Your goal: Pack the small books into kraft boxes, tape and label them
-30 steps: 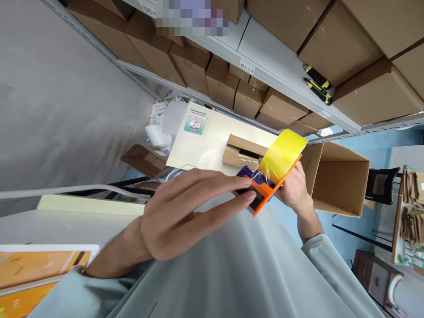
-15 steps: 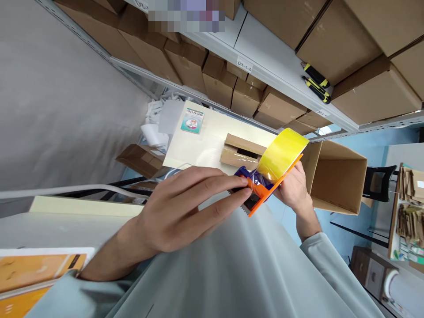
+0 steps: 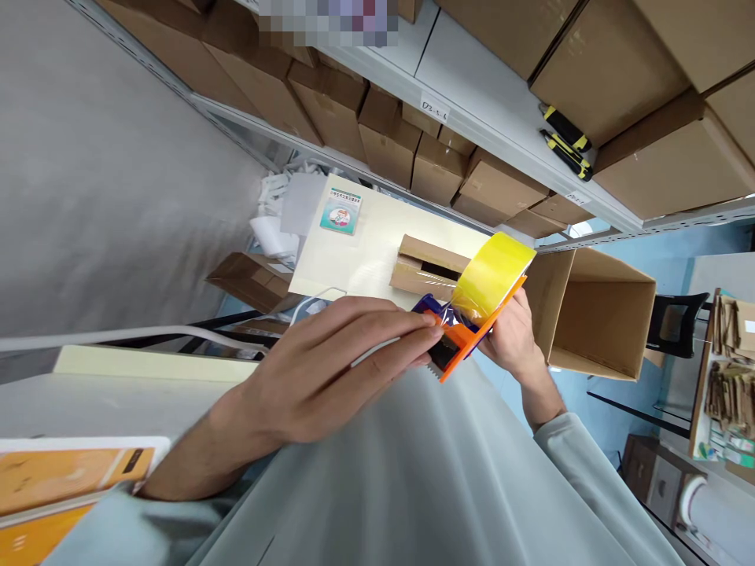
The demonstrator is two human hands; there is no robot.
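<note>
In the middle of the head view is an orange and dark blue tape dispenser (image 3: 463, 338), tilted, its toothed cutter toward my body. A wide roll of yellow packing tape (image 3: 494, 273) is mounted on it, and clear film runs from the roll toward the front. My right hand (image 3: 512, 334) grips the dispenser from its far right side, its fingers partly hidden behind the orange plate. My left hand (image 3: 330, 373) is closed, fingertips pressed on the dispenser's front by the cutter. Its thumb is mostly hidden, so whether it pinches the tape end does not show.
A cardboard carton (image 3: 433, 267) with a slot lies on the cream table (image 3: 369, 228) behind the dispenser, beside a small booklet (image 3: 340, 212). An open box (image 3: 602, 314) stands right. Box-filled shelves (image 3: 472, 102) carry two utility knives (image 3: 566, 141). Orange packages (image 3: 71, 487) lie lower left.
The dispenser and my right hand have shifted slightly left. My left fingertips have moved a little left and stay on the dispenser's front.
</note>
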